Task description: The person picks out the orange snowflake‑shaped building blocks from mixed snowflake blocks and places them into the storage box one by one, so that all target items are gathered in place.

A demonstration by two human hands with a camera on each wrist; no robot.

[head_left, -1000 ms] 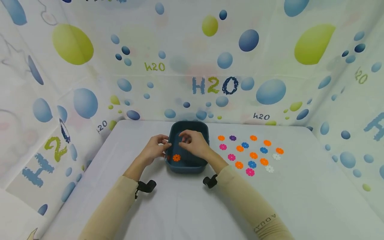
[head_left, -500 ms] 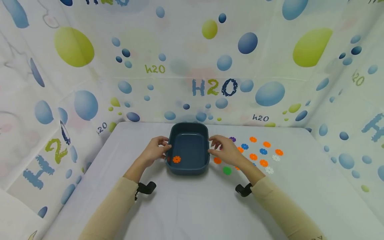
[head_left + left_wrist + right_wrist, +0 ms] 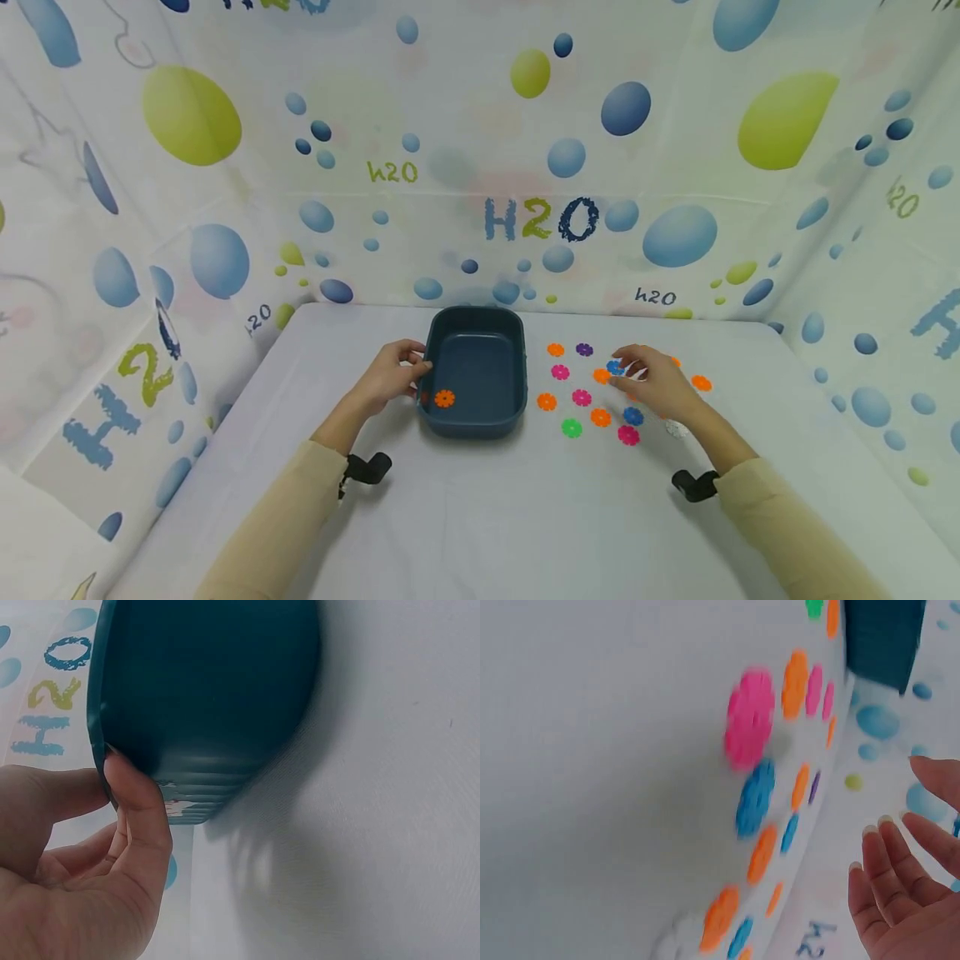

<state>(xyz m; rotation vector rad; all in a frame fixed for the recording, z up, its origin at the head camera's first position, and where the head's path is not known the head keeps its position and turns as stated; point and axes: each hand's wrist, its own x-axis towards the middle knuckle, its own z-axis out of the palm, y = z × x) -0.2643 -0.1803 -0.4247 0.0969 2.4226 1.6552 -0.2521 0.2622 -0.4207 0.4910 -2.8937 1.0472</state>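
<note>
Toward the tabletop's point(image 3: 480, 508) far edge we count one tray point(image 3: 483, 375), with one orange flower point(image 3: 445, 399) in its near left corner; three pink flowers point(image 3: 582, 397), one purple flower point(image 3: 584, 350) and one green flower point(image 3: 572, 428) lie right of it. The tray is dark blue, rounded, upright, its long axis running near to far. Our left hand point(image 3: 392, 372) pinches its left rim; our right hand point(image 3: 660, 383), fingers parted, holds nothing.

Head view: table point(image 3: 480, 517) is being seen from above, forward-down, farthest off. Left wrist: tub point(image 3: 210, 690) is being seen sideways, close up. Right wrist: flowers point(image 3: 750, 718) are being viewed low, sideways, near. Tub is being shared by all three.
</note>
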